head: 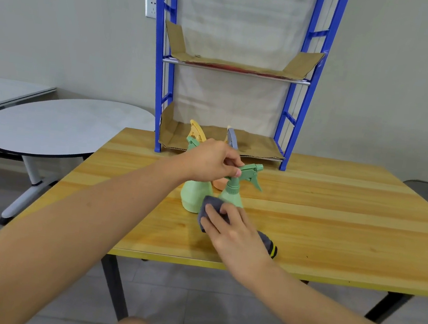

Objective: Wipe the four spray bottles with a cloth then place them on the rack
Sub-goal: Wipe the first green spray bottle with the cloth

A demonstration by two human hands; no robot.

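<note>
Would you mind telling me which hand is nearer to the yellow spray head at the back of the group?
Left. The left hand pinches the green bottle's trigger head just in front of the yellow spray head; the right hand presses the grey cloth lower down, nearer the table edge.

Wooden table point(334, 232) carries spray bottles point(193, 196), grey cloth point(211, 207), blue rack point(286, 160).
</note>
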